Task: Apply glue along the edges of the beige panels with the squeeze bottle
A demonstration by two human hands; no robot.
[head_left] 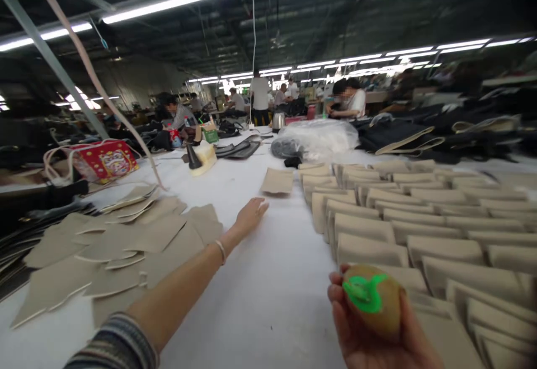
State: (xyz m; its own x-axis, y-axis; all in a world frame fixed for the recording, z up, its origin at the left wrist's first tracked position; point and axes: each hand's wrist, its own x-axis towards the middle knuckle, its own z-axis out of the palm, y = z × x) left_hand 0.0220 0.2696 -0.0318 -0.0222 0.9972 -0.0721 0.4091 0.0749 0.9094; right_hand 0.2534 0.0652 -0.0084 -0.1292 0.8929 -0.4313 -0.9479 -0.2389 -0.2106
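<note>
My left hand (250,215) reaches forward over the white tabletop, fingers stretched out and slightly blurred, with nothing seen in it. Just beyond its fingertips lies a single beige fabric piece (277,181). Low in the view, my right hand (342,318) is closed around a rounded tan object (384,316) with a bright green patch on top; I cannot make out its kind. Behind and beside this hand stand rows of folded beige fabric pieces (364,229). To the left of my left forearm, loose flat beige pieces (113,240) lie in an overlapping heap.
A red patterned bag (104,161) sits at the left, near a slanting pole and a hanging cord. Farther back are a black cone (193,157), clear plastic wrap (321,137) and a metal kettle (278,121). Dark fabric piles lie at the right; several people work beyond.
</note>
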